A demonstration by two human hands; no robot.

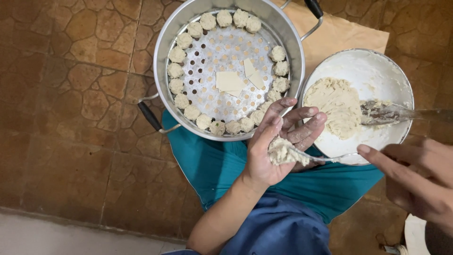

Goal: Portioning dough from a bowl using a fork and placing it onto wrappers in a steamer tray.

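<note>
My left hand (278,144) is cupped palm-up over my lap, holding a lump of pale filling on a thin wrapper (282,151). My right hand (415,177) grips a metal spoon (325,159) whose tip presses into that lump. A white bowl (377,71) at the right holds a mound of the same pale filling (334,106) and a second spoon (391,113). A round metal steamer pot (165,52) with a perforated tray lies ahead, with several shaped dumplings (177,71) ringed along its edge and a few square wrappers (231,81) in the middle.
The steamer has two black handles (150,115). A brown paper sheet (339,33) lies under the bowl. Teal cloth (212,165) and blue fabric (278,226) cover my lap. The floor is brown stone-pattern tile (71,94).
</note>
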